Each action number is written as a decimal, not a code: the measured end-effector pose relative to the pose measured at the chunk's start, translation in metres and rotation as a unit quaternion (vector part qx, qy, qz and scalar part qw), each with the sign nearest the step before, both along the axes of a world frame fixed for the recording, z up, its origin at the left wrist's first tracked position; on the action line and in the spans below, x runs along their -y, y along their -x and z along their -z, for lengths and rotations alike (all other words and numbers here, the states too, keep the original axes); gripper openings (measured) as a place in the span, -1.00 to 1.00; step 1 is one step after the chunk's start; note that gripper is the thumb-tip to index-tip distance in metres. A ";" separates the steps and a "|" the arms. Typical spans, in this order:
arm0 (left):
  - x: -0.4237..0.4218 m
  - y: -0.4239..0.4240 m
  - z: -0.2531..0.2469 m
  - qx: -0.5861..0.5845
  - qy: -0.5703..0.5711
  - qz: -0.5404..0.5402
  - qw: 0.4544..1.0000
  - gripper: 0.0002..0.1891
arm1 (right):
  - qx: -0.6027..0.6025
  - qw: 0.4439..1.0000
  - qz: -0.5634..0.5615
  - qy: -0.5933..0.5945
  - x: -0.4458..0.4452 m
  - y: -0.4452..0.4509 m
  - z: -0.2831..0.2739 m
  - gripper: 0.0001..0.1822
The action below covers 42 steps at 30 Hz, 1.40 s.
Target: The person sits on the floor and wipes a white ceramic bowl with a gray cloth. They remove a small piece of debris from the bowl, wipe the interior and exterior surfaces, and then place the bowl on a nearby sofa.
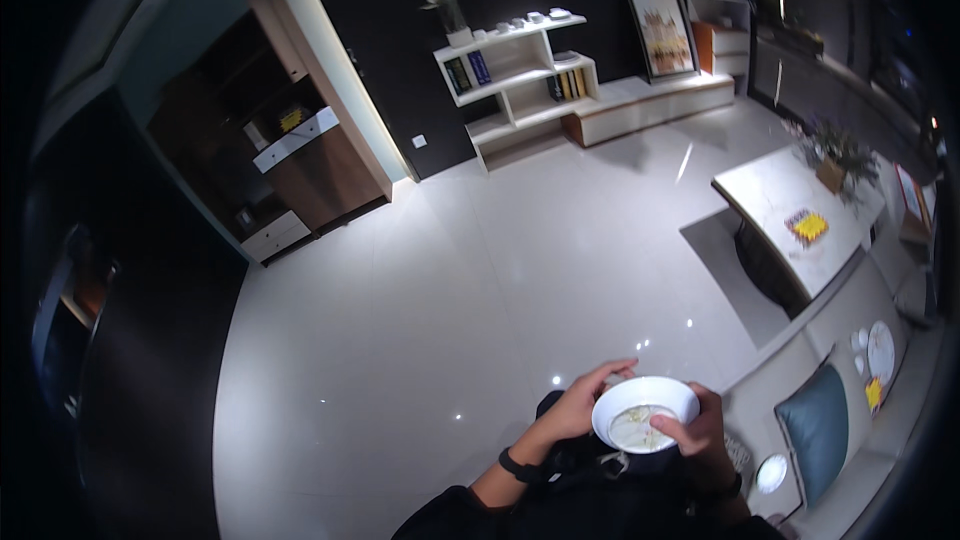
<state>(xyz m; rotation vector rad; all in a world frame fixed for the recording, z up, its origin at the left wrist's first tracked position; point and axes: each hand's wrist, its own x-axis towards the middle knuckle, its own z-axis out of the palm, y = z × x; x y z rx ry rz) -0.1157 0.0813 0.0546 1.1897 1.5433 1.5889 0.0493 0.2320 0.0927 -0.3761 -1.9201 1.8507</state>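
A shallow white ceramic bowl (645, 414) with a floral pattern inside is held tilted in front of my body. My right hand (701, 427) grips its right side, thumb pressed onto the inner surface and the other fingers behind the rim. Along the left edge, my left hand (581, 403) supports the bowl, its fingers reaching past the far rim; its thumb is hidden behind the bowl. Below and right of my hands, a small white dish (772, 473) rests on the pale sofa (780, 382).
A teal cushion (816, 427) and a white plate (880, 351) lie on the sofa. Beyond it stands a marble-topped table (757, 191) with a potted plant (836, 157). A white shelf unit (525, 79) lines the dark wall; a brown cabinet (330, 191) stands left across the tiled floor (420, 300).
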 end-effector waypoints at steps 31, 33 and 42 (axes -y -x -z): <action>-0.037 -0.036 0.067 0.508 -0.196 0.055 0.837 -0.59 | 0.049 0.986 0.019 0.160 0.012 0.011 0.021 -0.46; -0.037 -0.035 0.055 0.494 -0.125 0.055 0.858 -0.51 | 0.048 0.982 0.042 0.176 0.013 0.011 0.024 -0.44; -0.034 -0.044 0.035 0.568 -0.094 0.055 0.816 -0.38 | -0.013 0.950 0.140 0.279 0.001 0.015 0.030 -0.42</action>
